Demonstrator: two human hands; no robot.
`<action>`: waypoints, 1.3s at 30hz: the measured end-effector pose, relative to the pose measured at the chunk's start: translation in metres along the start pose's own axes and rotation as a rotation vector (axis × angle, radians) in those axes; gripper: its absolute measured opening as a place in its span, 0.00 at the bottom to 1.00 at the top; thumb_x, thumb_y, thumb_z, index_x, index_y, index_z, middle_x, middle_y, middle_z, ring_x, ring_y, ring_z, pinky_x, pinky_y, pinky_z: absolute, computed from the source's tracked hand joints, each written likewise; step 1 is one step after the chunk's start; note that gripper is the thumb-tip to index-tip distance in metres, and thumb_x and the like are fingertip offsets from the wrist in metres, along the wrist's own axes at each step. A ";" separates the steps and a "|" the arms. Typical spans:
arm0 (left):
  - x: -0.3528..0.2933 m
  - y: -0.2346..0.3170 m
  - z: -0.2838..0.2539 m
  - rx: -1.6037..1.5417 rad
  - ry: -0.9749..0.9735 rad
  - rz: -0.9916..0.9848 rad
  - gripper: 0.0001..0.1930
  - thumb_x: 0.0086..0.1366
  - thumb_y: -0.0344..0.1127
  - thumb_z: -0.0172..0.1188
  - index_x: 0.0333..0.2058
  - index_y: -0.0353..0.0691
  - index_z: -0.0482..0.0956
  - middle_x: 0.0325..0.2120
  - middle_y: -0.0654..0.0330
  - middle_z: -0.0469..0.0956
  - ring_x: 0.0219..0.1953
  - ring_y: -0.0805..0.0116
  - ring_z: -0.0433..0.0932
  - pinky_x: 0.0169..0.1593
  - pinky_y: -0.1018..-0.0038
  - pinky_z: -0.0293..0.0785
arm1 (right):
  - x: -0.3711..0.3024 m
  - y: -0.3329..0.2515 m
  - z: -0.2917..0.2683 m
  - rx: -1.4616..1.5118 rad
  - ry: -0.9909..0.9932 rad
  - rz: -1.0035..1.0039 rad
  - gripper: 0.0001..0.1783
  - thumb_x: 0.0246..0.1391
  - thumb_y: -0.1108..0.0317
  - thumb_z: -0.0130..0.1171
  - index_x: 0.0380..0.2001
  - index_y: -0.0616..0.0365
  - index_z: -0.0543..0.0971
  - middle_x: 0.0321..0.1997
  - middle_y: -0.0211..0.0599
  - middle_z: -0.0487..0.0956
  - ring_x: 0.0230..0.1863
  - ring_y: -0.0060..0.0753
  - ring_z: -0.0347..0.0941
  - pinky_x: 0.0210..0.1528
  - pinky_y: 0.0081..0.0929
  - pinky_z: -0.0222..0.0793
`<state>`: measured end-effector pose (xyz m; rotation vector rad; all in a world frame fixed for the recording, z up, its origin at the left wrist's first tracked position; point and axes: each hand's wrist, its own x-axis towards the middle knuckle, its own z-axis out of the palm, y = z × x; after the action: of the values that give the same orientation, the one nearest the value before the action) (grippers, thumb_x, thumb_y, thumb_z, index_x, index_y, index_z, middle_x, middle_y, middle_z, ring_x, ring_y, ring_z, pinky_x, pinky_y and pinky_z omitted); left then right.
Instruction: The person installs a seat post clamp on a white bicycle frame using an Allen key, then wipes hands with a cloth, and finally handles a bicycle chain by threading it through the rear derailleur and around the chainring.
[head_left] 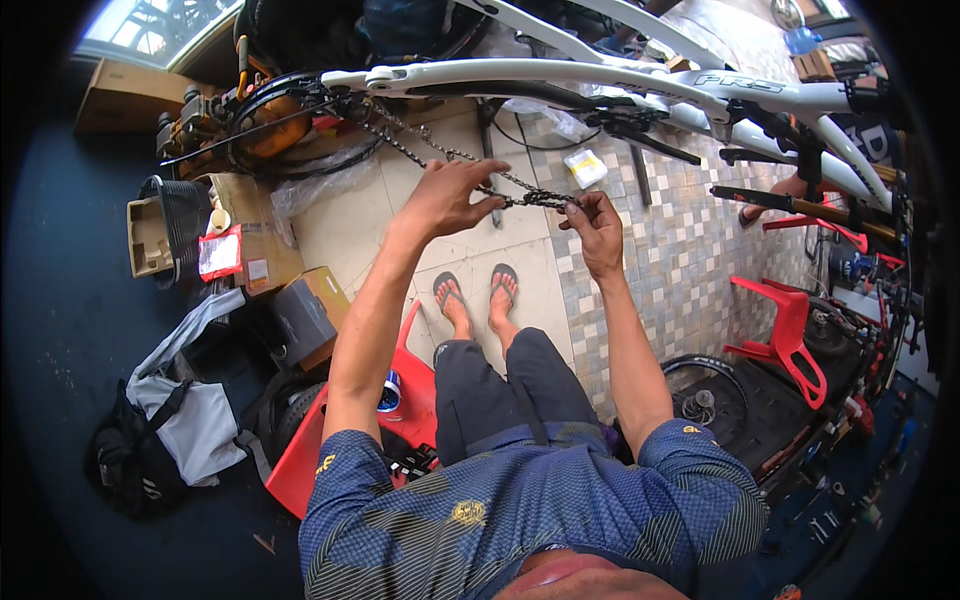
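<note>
A dark bicycle chain (545,198) is bunched and stretched between my two hands. Its loose run (405,125) goes up and left toward the rear end of a white bicycle frame (560,72). My left hand (455,197) is closed around the chain, thumb and fingers pinching near the left end of the bunched part. At the right end of the bunch, my right hand (598,228) pinches the links between thumb and fingers. Both hands are just below the frame's lower tubes, apart from them.
A red plastic chair (410,385) with a blue can (390,390) stands at my left. Cardboard boxes (312,305) and a black basket (172,230) lie further left. A small yellow-white packet (586,167) rests on the tiled floor. Another red chair (785,335) and a bicycle wheel (710,385) are at right.
</note>
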<state>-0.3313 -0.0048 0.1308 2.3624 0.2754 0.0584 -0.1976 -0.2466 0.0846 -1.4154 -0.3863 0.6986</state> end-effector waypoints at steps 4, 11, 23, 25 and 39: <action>0.008 0.013 0.010 0.106 -0.213 0.036 0.26 0.60 0.44 0.67 0.58 0.55 0.75 0.42 0.60 0.82 0.49 0.60 0.78 0.55 0.60 0.63 | 0.000 -0.006 0.006 0.042 -0.029 -0.019 0.10 0.63 0.69 0.62 0.41 0.60 0.71 0.39 0.32 0.76 0.39 0.24 0.77 0.40 0.24 0.80; 0.010 0.019 0.013 -0.152 -0.078 0.009 0.10 0.62 0.35 0.64 0.42 0.42 0.80 0.37 0.56 0.83 0.43 0.52 0.80 0.48 0.61 0.71 | 0.006 -0.019 0.003 0.124 0.108 0.011 0.08 0.61 0.77 0.56 0.43 0.59 0.72 0.39 0.34 0.77 0.39 0.27 0.78 0.38 0.28 0.81; 0.004 0.026 0.015 -0.327 0.083 0.058 0.07 0.63 0.29 0.62 0.39 0.37 0.78 0.34 0.53 0.81 0.39 0.49 0.79 0.43 0.61 0.73 | -0.010 0.004 0.036 -0.295 -0.200 0.219 0.18 0.56 0.71 0.64 0.51 0.60 0.80 0.37 0.28 0.83 0.39 0.19 0.75 0.44 0.22 0.71; -0.004 0.027 0.012 -0.300 0.085 0.087 0.06 0.62 0.29 0.62 0.38 0.38 0.78 0.34 0.55 0.81 0.40 0.51 0.79 0.47 0.61 0.71 | -0.004 -0.001 0.034 -0.322 -0.282 0.344 0.19 0.58 0.67 0.66 0.52 0.59 0.80 0.39 0.26 0.82 0.40 0.18 0.74 0.46 0.21 0.70; -0.064 0.009 0.030 0.007 0.180 0.124 0.11 0.60 0.28 0.65 0.41 0.48 0.82 0.47 0.55 0.74 0.52 0.53 0.73 0.58 0.56 0.70 | 0.065 0.044 0.083 0.108 -0.570 0.521 0.16 0.63 0.56 0.62 0.43 0.59 0.84 0.39 0.28 0.83 0.38 0.18 0.74 0.43 0.21 0.69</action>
<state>-0.3886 -0.0452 0.1183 2.3823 0.2155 0.3301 -0.2103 -0.1410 0.0426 -1.2009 -0.4121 1.5392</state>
